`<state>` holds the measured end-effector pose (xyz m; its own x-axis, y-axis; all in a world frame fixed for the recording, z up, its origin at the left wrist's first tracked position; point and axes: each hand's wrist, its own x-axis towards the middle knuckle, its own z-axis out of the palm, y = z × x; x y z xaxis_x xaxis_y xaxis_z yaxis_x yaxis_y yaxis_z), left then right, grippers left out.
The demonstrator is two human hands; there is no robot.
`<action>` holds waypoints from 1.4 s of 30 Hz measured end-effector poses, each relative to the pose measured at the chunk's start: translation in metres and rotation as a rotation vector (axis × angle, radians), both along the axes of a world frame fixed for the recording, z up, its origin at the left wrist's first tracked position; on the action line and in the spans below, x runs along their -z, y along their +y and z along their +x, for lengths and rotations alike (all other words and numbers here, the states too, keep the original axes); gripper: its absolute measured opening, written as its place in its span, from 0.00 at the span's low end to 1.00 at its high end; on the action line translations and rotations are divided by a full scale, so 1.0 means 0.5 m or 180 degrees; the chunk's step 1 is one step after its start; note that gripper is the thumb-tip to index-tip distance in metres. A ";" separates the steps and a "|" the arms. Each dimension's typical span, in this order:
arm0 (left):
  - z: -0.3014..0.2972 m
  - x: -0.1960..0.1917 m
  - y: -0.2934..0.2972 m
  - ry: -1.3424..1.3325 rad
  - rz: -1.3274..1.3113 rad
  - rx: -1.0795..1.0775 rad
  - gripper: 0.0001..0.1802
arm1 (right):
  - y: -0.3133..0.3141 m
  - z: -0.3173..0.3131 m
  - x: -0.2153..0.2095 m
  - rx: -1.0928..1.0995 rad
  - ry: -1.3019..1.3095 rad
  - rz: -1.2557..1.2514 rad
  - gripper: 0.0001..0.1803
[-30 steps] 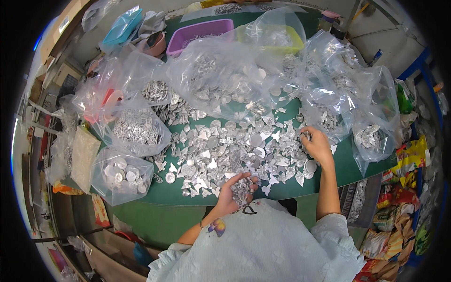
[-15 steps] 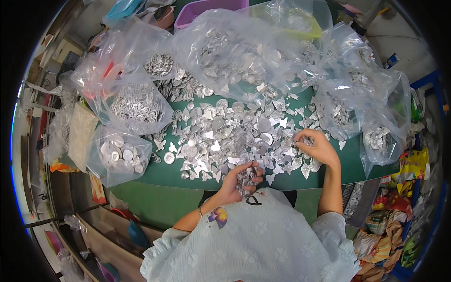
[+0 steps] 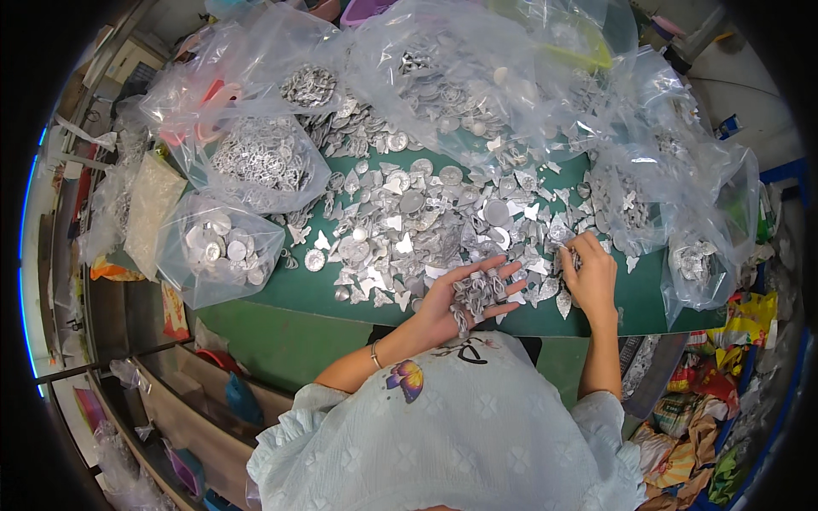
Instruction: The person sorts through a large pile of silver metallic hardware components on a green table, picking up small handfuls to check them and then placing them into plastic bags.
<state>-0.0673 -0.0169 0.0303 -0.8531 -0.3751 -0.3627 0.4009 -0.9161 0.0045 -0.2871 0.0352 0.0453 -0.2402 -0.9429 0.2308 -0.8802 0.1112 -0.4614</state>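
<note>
- Left hand (image 3: 464, 294) lies palm up, fingers spread wide, cradling a small heap of silver pieces (image 3: 479, 289) just above the near table (image 3: 298, 294) edge.
- Right hand (image 3: 588, 272) sits just beside it, to the person's right, fingers curled down into the loose pile (image 3: 426, 213); it seems to pinch 1 piece, though the view blurs.
- The pile spreads ahead of both hands; the right is nearer its edge.

Clear plastic bags (image 3: 256, 162) of silver pieces ring the green table (image 3: 648, 298).
</note>
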 end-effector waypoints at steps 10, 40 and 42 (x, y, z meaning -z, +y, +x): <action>-0.031 0.023 0.015 -0.0416 0.0173 -0.0058 0.17 | 0.005 -0.021 0.006 0.0838 0.0131 0.0225 0.11; 0.017 0.043 0.021 0.0124 0.0292 0.0444 0.09 | -0.009 0.052 0.036 0.0072 -0.5475 -0.0012 0.05; 0.031 0.032 0.019 0.0214 0.0815 0.0389 0.08 | -0.013 0.050 0.056 0.0103 -0.6287 -0.0009 0.05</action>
